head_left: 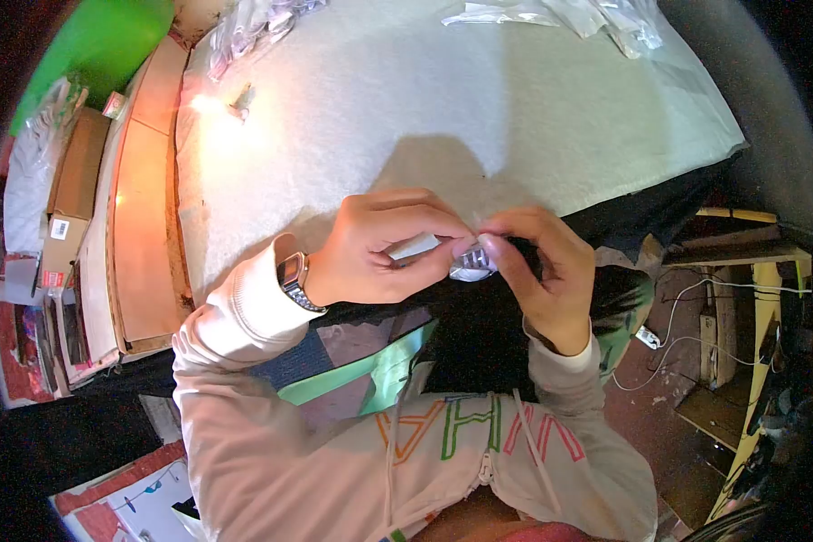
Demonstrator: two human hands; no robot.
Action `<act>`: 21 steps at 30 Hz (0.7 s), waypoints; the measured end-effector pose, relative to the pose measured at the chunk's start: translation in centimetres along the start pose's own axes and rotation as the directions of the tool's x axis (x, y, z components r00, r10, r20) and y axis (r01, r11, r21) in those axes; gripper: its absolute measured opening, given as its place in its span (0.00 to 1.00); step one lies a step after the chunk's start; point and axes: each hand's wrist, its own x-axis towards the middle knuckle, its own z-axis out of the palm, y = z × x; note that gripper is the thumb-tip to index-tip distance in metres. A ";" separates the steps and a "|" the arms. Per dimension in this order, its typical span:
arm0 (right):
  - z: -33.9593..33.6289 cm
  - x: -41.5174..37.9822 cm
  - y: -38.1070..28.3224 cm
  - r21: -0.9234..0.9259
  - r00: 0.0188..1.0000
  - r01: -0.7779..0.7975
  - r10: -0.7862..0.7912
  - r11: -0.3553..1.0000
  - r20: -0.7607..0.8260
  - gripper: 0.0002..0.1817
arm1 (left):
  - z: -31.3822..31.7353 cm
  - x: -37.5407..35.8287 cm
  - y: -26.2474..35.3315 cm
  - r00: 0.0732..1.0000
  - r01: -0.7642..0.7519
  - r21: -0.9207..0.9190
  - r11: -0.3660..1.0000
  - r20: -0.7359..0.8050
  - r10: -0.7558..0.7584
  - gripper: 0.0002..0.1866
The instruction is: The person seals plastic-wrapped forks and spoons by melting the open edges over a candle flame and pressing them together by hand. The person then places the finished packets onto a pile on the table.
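Note:
My left hand (393,244) and my right hand (546,271) meet over the near edge of the pale-covered table (334,117). Pinched between both sets of fingertips is a small, shiny, clear-and-silver piece (472,262), perhaps plastic-wrapped; I cannot tell its kind. A white strip (413,246), like paper, shows in the gap between my left thumb and fingers. Both hands have their fingers curled closed, and the fingertips partly hide the shiny piece. A metal-banded watch (294,280) sits on my left wrist.
Clear plastic bags (253,32) lie at the far left, with more plastic packets (596,23) at the far right. A bright glow (212,107) lights the table's left side. Cardboard boxes (77,172) stand left; white cables (664,343) hang by a shelf at right.

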 end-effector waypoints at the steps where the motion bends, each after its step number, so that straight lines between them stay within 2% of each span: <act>1: -0.1 0.0 0.0 -0.004 1.000 -0.018 0.018 1.000 -0.009 0.07 | 0.0 0.1 0.0 1.000 -0.006 0.008 1.000 -0.002 0.006 0.05; 4: -0.3 0.0 0.0 -0.022 0.999 0.010 -0.011 1.000 -0.036 0.06 | 0.1 0.1 0.0 1.000 -0.007 0.013 1.000 -0.013 0.007 0.05; 7: -0.9 -0.2 0.3 -0.033 0.993 -0.035 0.031 0.999 -0.112 0.08 | -0.1 0.1 -0.1 0.999 -0.024 0.038 0.999 -0.048 0.026 0.05; 11: -1.4 -0.2 -0.3 0.144 0.961 -0.133 0.163 0.981 -0.223 0.08 | -0.7 0.1 -0.1 0.999 -0.003 0.037 0.999 -0.047 0.005 0.07; 15: -1.1 -0.1 0.0 0.023 0.994 0.057 -0.055 0.998 -0.091 0.07 | -0.5 0.4 0.3 0.998 0.053 0.036 0.998 -0.045 -0.051 0.10; 21: -0.3 0.0 -0.3 0.041 0.997 0.024 -0.021 0.999 -0.080 0.06 | 0.0 0.0 0.1 0.999 0.018 0.020 1.000 0.028 -0.019 0.07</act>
